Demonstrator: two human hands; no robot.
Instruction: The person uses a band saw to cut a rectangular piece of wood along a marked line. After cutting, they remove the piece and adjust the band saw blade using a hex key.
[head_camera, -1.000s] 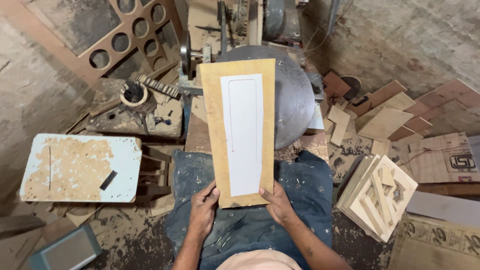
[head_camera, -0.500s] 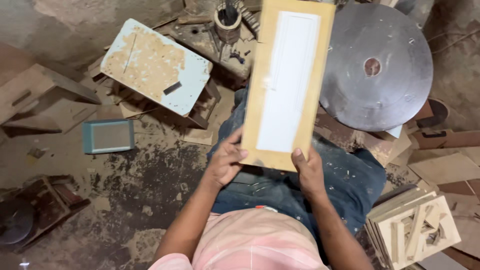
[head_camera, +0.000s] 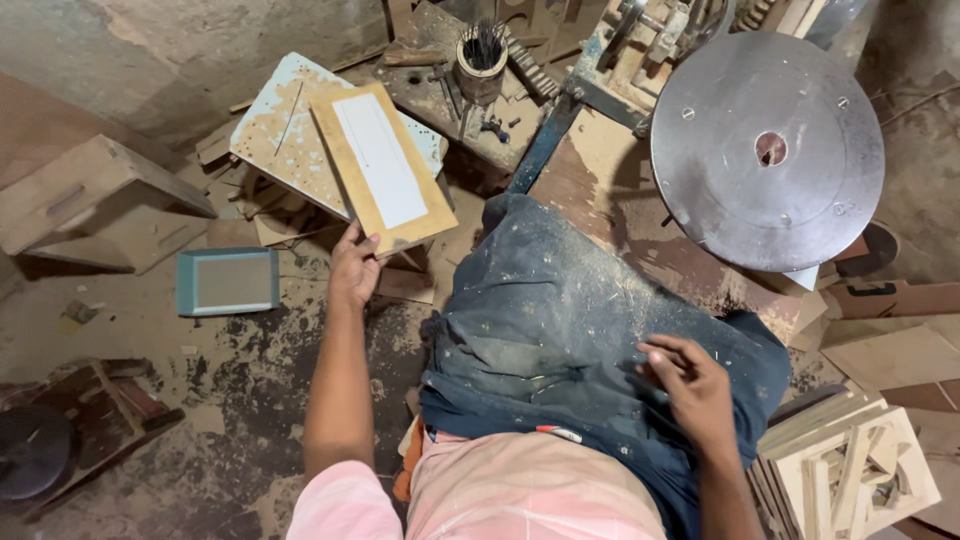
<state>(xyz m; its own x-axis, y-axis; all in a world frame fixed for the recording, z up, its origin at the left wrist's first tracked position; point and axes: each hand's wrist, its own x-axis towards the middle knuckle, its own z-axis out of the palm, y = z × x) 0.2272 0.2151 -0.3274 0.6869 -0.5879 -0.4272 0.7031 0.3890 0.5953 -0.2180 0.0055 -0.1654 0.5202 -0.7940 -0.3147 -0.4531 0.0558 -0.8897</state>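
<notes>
The head view looks straight down on a dusty workshop floor (head_camera: 230, 400) of bare earth or concrete, patched with sawdust and dark stains, with wood offcuts strewn across it. The person sits in the middle, with dust-speckled dark blue trousers (head_camera: 570, 320) and a pink shirt (head_camera: 520, 495).

Taking the round metal disc (head_camera: 768, 150) at upper right as the landmark: it is grey, flat, with a small hole near its middle and a few screws near its rim. Left of the disc stands a cluttered wooden bench with a small tin of thin rods (head_camera: 482, 62). Further left lies a pale blue worn board (head_camera: 285, 125), chipped and spotted. Well left of the disc, at the frame's edge, sits a wooden box (head_camera: 95, 200). Below and far left of the disc a small blue tray (head_camera: 227, 281) lies flat on the floor. Below the disc, at lower right, a stack of cut-out wooden frames (head_camera: 850, 470) leans together.

The wooden panel (head_camera: 385, 165) is a long tan rectangle with a white rectangle set in its face, leaving a tan border all round. It lies tilted across the pale blue board, well left of the disc, its near corner sticking out past the board.

The left hand (head_camera: 352, 270) grips that near corner, thumb on top. The right hand (head_camera: 690, 385) rests on the right thigh below the disc, fingers loosely curled, holding nothing.
</notes>
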